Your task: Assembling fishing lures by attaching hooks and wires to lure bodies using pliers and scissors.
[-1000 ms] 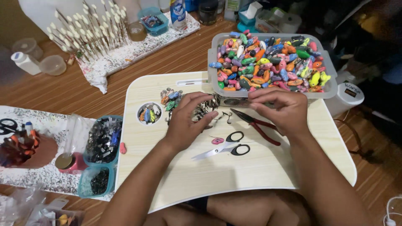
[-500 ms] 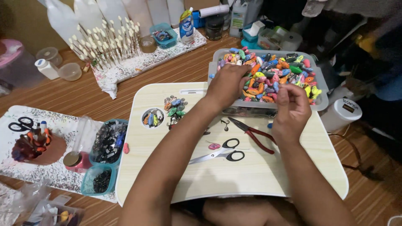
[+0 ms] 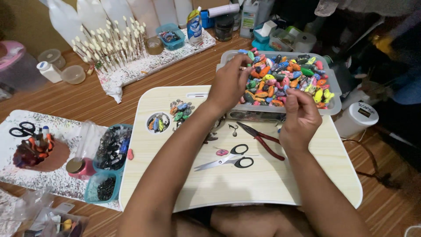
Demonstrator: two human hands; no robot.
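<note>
Now both hands raised: left hand (image 3: 230,81) pinching sth small over bead tray (image 3: 334,103), right hand (image 3: 300,116) fingers curled shut.

The left hand (image 3: 230,83) covers part of the clear tray (image 3: 335,103) and some of the little coloured fish (image 3: 289,81), and the small thing in its grip is too tiny to tell. The right hand (image 3: 300,115) is curled, so its fingertips hide what they pinch. Both arms run off the bottom edge. The left arm hides part of the pale lap surface (image 3: 263,184). The white bottles (image 3: 92,13) are cut off at the top.
</note>
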